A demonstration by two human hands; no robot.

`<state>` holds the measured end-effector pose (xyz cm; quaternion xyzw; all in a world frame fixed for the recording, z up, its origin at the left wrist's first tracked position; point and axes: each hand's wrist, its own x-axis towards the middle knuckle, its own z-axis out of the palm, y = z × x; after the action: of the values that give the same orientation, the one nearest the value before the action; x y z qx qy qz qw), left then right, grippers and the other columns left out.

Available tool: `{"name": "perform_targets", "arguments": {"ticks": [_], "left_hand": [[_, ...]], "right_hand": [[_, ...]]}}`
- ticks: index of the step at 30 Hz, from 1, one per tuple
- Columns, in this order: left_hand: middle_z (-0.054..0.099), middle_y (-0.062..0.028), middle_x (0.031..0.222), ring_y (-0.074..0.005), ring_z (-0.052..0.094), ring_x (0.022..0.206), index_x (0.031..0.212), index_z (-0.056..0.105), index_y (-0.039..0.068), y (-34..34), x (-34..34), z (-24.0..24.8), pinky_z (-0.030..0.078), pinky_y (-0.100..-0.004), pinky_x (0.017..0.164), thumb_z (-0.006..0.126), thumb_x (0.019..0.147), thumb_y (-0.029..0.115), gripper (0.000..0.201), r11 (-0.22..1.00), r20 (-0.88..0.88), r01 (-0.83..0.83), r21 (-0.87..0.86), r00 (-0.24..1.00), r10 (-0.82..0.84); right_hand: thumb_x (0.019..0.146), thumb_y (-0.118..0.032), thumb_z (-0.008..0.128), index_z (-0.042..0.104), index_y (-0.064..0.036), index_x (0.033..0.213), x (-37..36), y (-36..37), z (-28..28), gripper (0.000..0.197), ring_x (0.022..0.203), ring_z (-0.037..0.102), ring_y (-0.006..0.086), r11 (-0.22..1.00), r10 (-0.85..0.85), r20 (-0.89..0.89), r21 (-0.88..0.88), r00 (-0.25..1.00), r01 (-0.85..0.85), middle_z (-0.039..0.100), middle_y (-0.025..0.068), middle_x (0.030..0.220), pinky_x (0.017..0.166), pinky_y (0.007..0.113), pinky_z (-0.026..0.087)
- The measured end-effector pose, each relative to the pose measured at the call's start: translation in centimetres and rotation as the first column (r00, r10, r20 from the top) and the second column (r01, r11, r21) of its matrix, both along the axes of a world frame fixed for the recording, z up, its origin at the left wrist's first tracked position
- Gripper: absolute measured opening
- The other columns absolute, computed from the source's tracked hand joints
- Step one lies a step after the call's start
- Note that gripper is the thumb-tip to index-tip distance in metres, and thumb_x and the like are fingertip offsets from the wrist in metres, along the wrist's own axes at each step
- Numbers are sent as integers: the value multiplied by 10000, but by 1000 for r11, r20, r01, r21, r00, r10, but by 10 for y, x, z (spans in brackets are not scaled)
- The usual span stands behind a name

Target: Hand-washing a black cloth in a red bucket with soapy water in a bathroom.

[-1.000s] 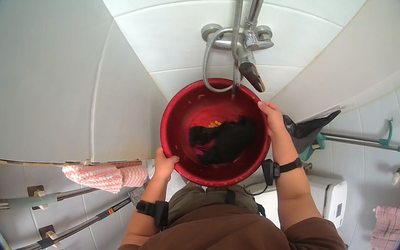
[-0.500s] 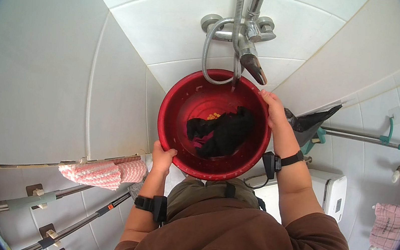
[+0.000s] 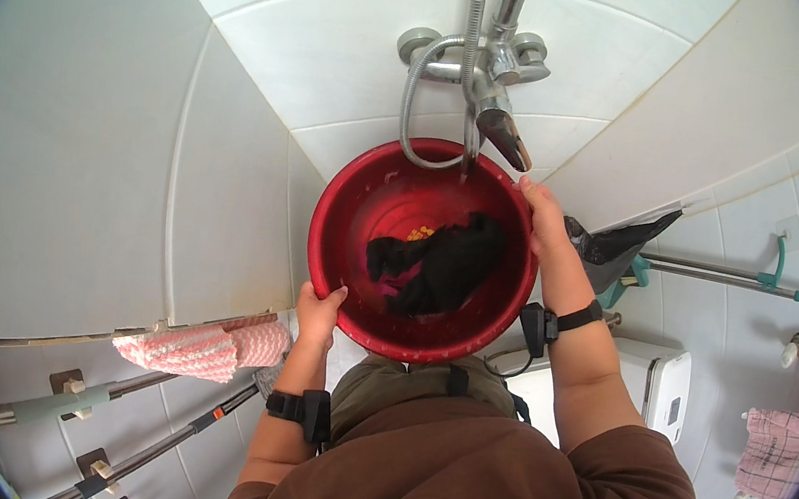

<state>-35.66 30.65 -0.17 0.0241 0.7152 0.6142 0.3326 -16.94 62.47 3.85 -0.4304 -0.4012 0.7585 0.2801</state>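
A large red basin (image 3: 333, 231) is held in front of my body, below the wall faucet. My left hand (image 3: 318, 317) grips its near left rim with the thumb over the edge. On the far right rim is my right hand (image 3: 543, 216), closed round the edge, most of its fingers hidden beneath. Inside the basin lies a crumpled black cloth (image 3: 458, 267) with a magenta patch (image 3: 399, 283) showing at its left. A small yellow print (image 3: 421, 233) shows just behind the cloth. Whether water is in the basin I cannot tell.
A chrome faucet (image 3: 503, 134) with a looped shower hose (image 3: 409, 99) overhangs the far rim. Close on the left stands a pale cabinet (image 3: 118, 162), with a pink cloth (image 3: 195, 346) under it. At right are a black bag (image 3: 617, 246), mop handles (image 3: 720, 272) and a white appliance (image 3: 668, 391).
The basin has shifted slightly left and toward me, with both hands still on its rim. The black cloth has moved along with it.
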Motion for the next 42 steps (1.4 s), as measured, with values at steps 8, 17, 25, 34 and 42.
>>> {"name": "perform_targets", "arguments": {"ticks": [8,17,25,34,42], "left_hand": [[631,-73,834,-161,598,747,852,581,14,-1,-9,-3,474,-278,700,626,722,-45,150,986,166,-92,138,984,68],[624,-84,830,-198,592,735,866,577,3,4,-8,-5,477,-305,719,507,637,-123,271,991,158,-111,80,983,98],[613,-80,827,-188,580,718,872,566,6,7,-9,3,468,-287,672,500,631,-120,280,991,125,-104,90,988,92],[606,-66,806,-168,582,694,874,554,11,5,-13,-2,474,-285,649,514,642,-104,262,992,108,-91,89,991,81],[612,-64,784,-169,574,665,836,572,12,7,-10,3,467,-284,628,502,633,-119,252,988,81,-128,81,989,122]], "right_hand": [[810,-354,637,578,-62,874,-4,-3,1,305,817,526,134,1000,-8,4,-6,1000,8,589,30,858,769,278,410],[761,-301,701,597,-56,906,-3,-4,0,303,865,514,139,994,3,145,107,989,-18,593,34,888,803,273,392],[764,-297,699,569,-29,988,-5,-4,8,372,899,520,150,997,17,71,74,997,-23,591,54,942,820,291,401],[793,-293,671,561,-11,995,-6,-1,9,364,907,530,155,997,48,13,62,999,-48,590,66,961,827,290,408],[791,-306,673,562,-8,999,-9,-3,17,380,914,531,152,997,51,39,47,998,-53,593,69,972,844,287,399]]}}
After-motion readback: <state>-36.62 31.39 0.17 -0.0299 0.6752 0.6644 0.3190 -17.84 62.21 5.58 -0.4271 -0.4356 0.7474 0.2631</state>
